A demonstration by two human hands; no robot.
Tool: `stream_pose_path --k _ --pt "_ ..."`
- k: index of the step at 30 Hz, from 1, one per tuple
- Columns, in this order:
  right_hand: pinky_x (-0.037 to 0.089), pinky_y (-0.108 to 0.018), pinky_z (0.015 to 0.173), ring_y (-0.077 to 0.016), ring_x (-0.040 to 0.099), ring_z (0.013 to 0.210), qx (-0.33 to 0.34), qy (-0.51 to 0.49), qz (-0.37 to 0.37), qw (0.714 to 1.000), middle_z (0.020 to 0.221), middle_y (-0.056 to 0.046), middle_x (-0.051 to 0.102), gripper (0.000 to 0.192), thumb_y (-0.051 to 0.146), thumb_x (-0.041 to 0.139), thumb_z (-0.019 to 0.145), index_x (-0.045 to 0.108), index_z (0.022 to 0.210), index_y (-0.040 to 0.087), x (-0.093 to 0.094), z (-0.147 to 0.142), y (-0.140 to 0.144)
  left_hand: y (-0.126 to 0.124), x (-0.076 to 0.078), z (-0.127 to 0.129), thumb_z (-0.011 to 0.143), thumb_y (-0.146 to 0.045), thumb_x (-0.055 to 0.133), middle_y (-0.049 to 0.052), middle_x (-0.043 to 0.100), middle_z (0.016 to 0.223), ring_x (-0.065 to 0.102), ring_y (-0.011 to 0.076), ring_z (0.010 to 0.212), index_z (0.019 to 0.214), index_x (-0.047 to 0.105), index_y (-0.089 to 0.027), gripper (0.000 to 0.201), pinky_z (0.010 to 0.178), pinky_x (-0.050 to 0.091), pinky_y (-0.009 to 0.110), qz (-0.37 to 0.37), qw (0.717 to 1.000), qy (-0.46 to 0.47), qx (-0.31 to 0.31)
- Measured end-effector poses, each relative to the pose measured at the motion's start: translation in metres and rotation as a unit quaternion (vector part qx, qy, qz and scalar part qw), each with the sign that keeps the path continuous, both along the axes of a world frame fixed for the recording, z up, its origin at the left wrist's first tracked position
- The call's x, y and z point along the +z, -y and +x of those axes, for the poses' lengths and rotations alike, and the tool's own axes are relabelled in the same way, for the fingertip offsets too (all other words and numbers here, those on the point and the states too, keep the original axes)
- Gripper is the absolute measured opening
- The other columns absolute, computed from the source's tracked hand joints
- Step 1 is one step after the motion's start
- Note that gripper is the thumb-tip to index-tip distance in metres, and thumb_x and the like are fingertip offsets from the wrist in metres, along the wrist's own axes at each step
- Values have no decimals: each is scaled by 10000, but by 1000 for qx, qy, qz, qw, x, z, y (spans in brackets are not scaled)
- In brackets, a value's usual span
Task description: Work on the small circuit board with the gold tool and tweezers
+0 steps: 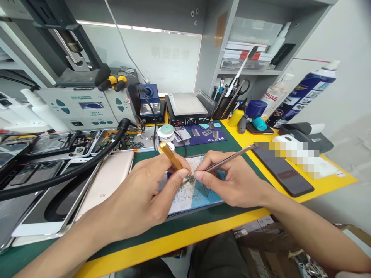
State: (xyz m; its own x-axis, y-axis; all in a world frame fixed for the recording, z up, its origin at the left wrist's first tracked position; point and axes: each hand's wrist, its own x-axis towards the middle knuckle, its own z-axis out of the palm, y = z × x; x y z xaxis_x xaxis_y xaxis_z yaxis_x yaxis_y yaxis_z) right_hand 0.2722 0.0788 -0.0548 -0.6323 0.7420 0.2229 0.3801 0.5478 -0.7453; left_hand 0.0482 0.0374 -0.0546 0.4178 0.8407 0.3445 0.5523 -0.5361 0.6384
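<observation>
My left hand (145, 193) is closed around a gold pen-shaped tool (171, 155), its tip hidden behind the fingers. My right hand (240, 185) pinches slim metal tweezers (230, 158), which slant up to the right. Both sets of fingertips meet over a small metallic piece (190, 178), too small and too covered to identify. Beneath it lies a white and light-blue printed pad (185, 202), speckled with dark bits, on the green mat (199, 222).
Phones and phone shells, one a gold back cover (108, 177), lie at left under a black hose (87, 162). A rework station (87, 104), solder spool (166, 132) and heating plate (188, 106) stand behind. A dark phone (282, 170) is at right.
</observation>
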Motion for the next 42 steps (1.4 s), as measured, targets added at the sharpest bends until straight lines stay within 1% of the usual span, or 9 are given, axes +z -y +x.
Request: stream_pose_path --k 5,9,16,19,23,30,42 --pt "406 -247 513 -132 537 594 5 -4 -9 1000 698 -23 604 105 235 604 919 625 854 155 1 0 0 1 1 0 1019 -273 469 17 711 1030 680 188 952 1064 612 -243 154 730 501 282 1 1000 1 3" --pt "414 -247 513 -129 530 584 9 -14 -26 1000 701 -24 603 107 237 611 919 635 859 151 1 1 -1 0 2 0 1016 -261 469 9 707 997 674 181 910 1054 608 -248 145 755 504 294 1 1000 5 -5" --pt "429 -252 515 -134 541 592 12 -19 -34 999 715 -34 610 127 244 607 925 647 870 137 2 2 -1 -1 2 -1 1011 -254 475 7 704 1002 666 183 933 1040 599 -245 127 804 501 313 -2 1000 8 -6" --pt "442 -254 538 -137 557 611 16 -11 -29 999 729 -36 619 127 245 605 927 648 864 143 3 3 -1 -1 1 -2 1012 -252 472 8 707 998 662 187 939 1038 602 -246 132 816 502 318 -7 1000 8 -6" --pt "463 -261 578 -147 573 637 5 2 -32 999 730 -36 632 113 247 613 921 648 863 157 4 5 -3 -1 0 -1 1014 -256 465 16 702 1010 656 193 951 1036 598 -244 135 832 501 327 -10 1000 8 -6" --pt "461 -263 586 -151 579 649 5 0 -38 999 731 -36 630 133 259 607 929 649 852 158 5 7 -4 -2 1 0 1012 -251 490 -26 698 953 636 152 861 1060 598 -269 120 771 481 282 -7 1000 5 -8" --pt "444 -266 562 -148 562 626 9 -5 -44 999 718 -30 604 127 244 595 933 635 857 150 3 6 -4 0 2 0 1007 -259 487 -17 702 940 647 169 858 1040 604 -270 122 762 497 297 0 1000 5 -1"
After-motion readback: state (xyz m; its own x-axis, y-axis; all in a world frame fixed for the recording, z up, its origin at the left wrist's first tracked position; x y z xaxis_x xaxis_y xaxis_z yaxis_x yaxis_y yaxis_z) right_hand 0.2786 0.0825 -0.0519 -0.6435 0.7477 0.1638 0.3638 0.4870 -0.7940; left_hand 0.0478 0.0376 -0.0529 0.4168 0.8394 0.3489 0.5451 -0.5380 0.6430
